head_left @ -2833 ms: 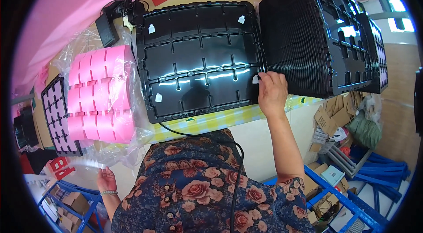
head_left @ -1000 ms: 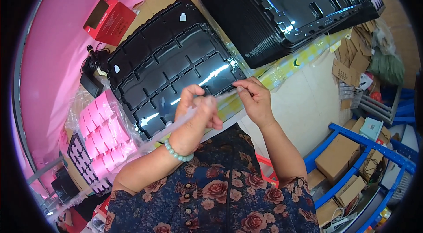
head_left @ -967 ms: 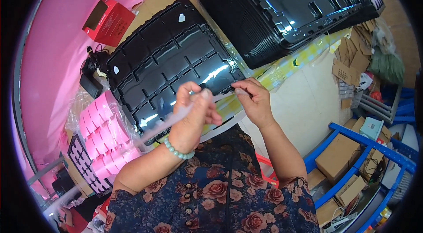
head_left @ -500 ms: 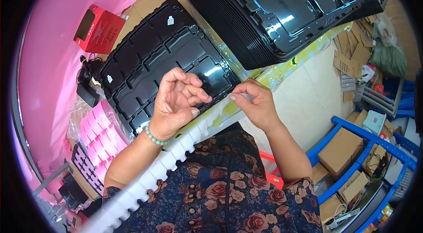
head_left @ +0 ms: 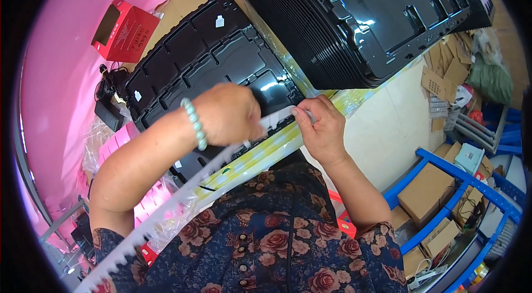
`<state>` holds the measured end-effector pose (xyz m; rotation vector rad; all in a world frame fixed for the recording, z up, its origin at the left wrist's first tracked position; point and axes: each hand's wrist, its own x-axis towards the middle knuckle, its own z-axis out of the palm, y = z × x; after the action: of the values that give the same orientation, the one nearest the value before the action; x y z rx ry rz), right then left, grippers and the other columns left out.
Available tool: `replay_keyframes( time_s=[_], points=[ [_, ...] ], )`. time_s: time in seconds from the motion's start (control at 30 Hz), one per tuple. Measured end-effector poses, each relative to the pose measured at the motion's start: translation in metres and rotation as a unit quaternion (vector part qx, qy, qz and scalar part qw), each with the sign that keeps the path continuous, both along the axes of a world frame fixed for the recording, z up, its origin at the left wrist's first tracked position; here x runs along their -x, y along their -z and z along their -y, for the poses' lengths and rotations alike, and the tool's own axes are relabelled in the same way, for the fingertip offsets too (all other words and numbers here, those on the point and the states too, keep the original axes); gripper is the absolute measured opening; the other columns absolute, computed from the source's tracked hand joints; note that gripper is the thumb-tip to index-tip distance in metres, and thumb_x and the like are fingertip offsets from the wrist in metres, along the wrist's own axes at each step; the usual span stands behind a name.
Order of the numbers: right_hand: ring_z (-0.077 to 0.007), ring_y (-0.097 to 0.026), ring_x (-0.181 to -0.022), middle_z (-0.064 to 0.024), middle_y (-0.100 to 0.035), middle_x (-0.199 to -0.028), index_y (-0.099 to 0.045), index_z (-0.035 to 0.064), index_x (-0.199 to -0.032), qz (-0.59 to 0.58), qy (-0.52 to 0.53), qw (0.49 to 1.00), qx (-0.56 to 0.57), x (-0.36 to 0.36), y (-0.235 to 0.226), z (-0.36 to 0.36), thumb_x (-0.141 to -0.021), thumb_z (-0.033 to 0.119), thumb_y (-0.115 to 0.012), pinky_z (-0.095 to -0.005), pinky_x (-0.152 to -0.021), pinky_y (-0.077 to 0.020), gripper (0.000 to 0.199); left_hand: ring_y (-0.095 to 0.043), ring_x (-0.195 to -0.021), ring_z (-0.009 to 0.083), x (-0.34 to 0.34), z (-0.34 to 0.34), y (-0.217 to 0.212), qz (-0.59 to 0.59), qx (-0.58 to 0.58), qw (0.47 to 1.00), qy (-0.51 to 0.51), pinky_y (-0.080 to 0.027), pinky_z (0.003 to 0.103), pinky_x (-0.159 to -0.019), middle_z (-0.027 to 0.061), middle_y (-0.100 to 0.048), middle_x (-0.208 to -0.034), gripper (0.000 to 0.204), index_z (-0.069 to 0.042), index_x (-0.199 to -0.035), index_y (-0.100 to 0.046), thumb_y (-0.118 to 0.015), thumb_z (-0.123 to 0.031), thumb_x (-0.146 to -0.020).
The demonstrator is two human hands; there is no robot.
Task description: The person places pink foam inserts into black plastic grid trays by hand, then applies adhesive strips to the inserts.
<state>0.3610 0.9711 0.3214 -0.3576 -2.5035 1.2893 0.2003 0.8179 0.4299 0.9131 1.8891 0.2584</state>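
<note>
A long white strip with small tabs along one edge [head_left: 208, 172] runs from the lower left up to my right hand [head_left: 324, 129]. My right hand pinches its upper end between thumb and fingers. My left hand [head_left: 227, 115], with a green bead bracelet at the wrist, is curled over the strip just left of there. Its fingers are closed and partly blurred; what they hold is hidden. Beneath both hands lies a black moulded plastic tray [head_left: 191, 65], bearing small white labels, among them an upper one [head_left: 220, 21] and a left one [head_left: 138, 95].
A tall stack of black trays [head_left: 310, 32] stands at the upper right. An open red box [head_left: 130, 29] and black cables [head_left: 108, 85] lie to the left. Pink slotted sheets [head_left: 119, 140] are at the left. Cardboard boxes [head_left: 426, 193] fill a blue rack [head_left: 471, 174] at the right.
My left hand has turned over and moved from open, beside the strip, onto it with fingers curled. The strip has shifted left and is drawn straighter. My right hand keeps its pinch.
</note>
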Motion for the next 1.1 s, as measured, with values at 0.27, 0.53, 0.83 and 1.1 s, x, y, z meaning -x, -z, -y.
replay_keyframes(
  time_s=[0.27, 0.53, 0.83, 1.1],
  points=[
    [-0.0324, -0.063, -0.071, -0.0127, -0.061, -0.082, -0.066, 0.0049, -0.098, -0.010, 0.001, 0.997, -0.071, 0.001, -0.003, 0.014, -0.088, 0.003, -0.066, -0.0386, -0.061, -0.0507, 0.010, -0.071, -0.074, 0.0260, 0.030, -0.020, 0.037, -0.133, 0.099, 0.985, -0.038, -0.054, 0.038, -0.074, 0.0110, -0.071, -0.073, 0.025, -0.006, -0.083, -0.077, -0.071, -0.030, -0.080],
    [-0.0335, -0.063, -0.071, -0.0111, -0.059, -0.080, -0.070, 0.0051, -0.106, 0.022, -0.019, 0.990, -0.136, 0.009, 0.006, 0.026, -0.081, 0.004, -0.064, -0.0437, -0.059, -0.0512, 0.026, -0.071, -0.076, 0.0292, 0.035, -0.034, 0.050, -0.128, 0.138, 0.982, -0.030, -0.055, 0.040, -0.074, 0.0120, -0.071, -0.073, 0.031, -0.007, -0.084, -0.078, -0.067, -0.036, -0.080],
    [-0.0295, -0.065, -0.076, -0.0108, -0.061, -0.082, -0.069, -0.0006, -0.111, 0.101, -0.059, 0.961, -0.251, 0.020, -0.004, 0.030, -0.076, 0.006, -0.063, -0.0387, -0.061, -0.0530, 0.036, -0.070, -0.082, 0.0343, 0.040, -0.039, 0.062, -0.118, 0.183, 0.976, 0.002, -0.055, 0.042, -0.076, 0.0165, -0.071, -0.080, 0.033, -0.005, -0.089, -0.077, -0.066, -0.035, -0.078],
    [-0.0281, -0.066, -0.076, -0.0094, -0.064, -0.082, -0.073, 0.0026, -0.110, 0.178, -0.093, 0.930, -0.308, 0.035, -0.014, 0.033, -0.073, 0.005, -0.064, -0.0380, -0.061, -0.0532, 0.037, -0.070, -0.105, 0.0323, 0.033, -0.054, 0.052, -0.192, 0.206, 0.959, 0.024, -0.056, 0.041, -0.086, 0.0176, -0.073, -0.109, 0.032, -0.002, -0.106, -0.075, -0.067, -0.017, -0.079]
  ],
)
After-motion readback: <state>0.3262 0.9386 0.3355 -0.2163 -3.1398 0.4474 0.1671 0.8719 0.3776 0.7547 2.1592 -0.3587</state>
